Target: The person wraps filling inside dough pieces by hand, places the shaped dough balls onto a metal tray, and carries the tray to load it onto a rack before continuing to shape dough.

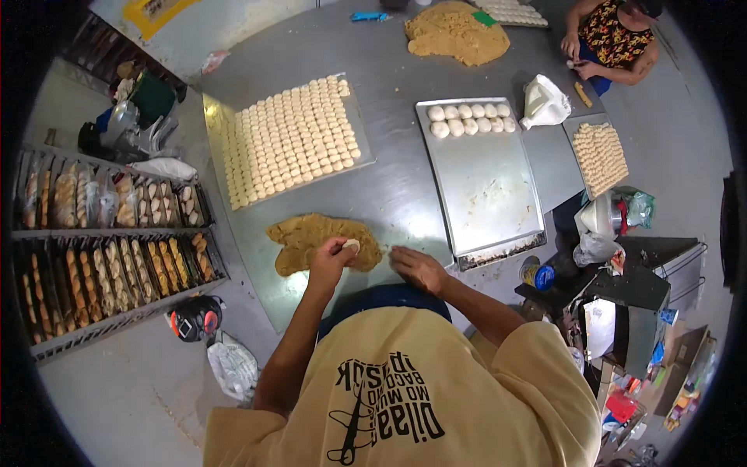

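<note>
The left hand [336, 255] pinches a small dough piece [352, 245] over some brown paste [299, 243], which lies on the desk [405, 187] before the person. The right hand [420, 269], fingers loosely stretched, is just right of the paste. Beyond, dough balls [296, 136] sit in rows.

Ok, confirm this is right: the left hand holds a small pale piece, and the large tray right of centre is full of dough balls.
Not quite: the large tray isn't full; the head view shows only two rows of dough balls at its far end. The left hand does hold a small pale piece.
</note>
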A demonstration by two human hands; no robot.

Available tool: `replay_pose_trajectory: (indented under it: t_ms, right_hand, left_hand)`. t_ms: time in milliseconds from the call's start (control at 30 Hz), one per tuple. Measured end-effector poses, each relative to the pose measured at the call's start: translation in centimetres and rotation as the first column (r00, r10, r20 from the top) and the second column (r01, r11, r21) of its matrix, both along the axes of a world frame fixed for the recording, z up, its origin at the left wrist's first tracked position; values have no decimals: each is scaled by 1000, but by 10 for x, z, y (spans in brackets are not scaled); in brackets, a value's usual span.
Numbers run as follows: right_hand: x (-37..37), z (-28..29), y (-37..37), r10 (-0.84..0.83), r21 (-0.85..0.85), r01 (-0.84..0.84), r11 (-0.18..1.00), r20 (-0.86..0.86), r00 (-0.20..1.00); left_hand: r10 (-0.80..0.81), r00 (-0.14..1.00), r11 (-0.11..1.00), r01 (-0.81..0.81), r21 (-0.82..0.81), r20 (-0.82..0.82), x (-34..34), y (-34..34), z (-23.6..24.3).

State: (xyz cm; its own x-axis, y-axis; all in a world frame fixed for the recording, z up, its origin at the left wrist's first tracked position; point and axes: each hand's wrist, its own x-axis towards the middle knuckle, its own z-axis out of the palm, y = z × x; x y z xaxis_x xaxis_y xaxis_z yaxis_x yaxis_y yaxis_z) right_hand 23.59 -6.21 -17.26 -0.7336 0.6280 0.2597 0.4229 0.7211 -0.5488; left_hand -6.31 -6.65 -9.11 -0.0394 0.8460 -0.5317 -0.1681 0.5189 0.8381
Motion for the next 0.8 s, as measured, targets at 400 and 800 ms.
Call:
replay_pose_trajectory:
  t_ms: [400,800]
  right_hand:
    - [-20,117,98,-892,-783,-604,150,-370,258]
    - [-27,148,125,-738,-963,-231,138,-255,624]
  left_hand:
    - [-16,998,997,12,70,53,7,26,41]
    - [-3,991,998,12,62,-133,37,19,49]
